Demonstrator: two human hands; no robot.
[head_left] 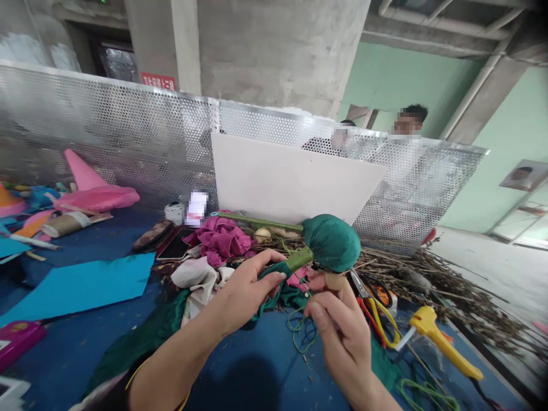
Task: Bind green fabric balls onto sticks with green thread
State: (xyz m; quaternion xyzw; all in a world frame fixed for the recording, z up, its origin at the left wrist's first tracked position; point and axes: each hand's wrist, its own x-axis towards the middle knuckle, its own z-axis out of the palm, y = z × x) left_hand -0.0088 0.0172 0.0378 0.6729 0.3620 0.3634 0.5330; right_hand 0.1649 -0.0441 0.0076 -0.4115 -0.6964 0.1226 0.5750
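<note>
Peering in from far away, I can see the left hand [252, 279] closed around the neck of a green cloth bundle [331, 242], with its fingers curled under where I can't see them. The bundle is in the middle, over the blue table [240, 365], with its round top tipped up to the right. The right hand [342, 325] is just below it, thumb and finger pressed together. It looks like they pinch a thin green thread [302, 331], but the thread is so fine that I can't be sure where it runs. Some of the fingertips are hard to make out under the round top.

The right hand hides part of the scissors [357, 283]. The pink box [19, 345] is cut off by the left edge. The phone screen [196, 208] is blurred. A big white board [291, 177] blocks part of the metal screen [128, 131], and two people behind it are partly covered. Purple cloth [225, 240], dry twigs [454, 308] and a yellow glue gun [445, 342] crowd around the hands.
</note>
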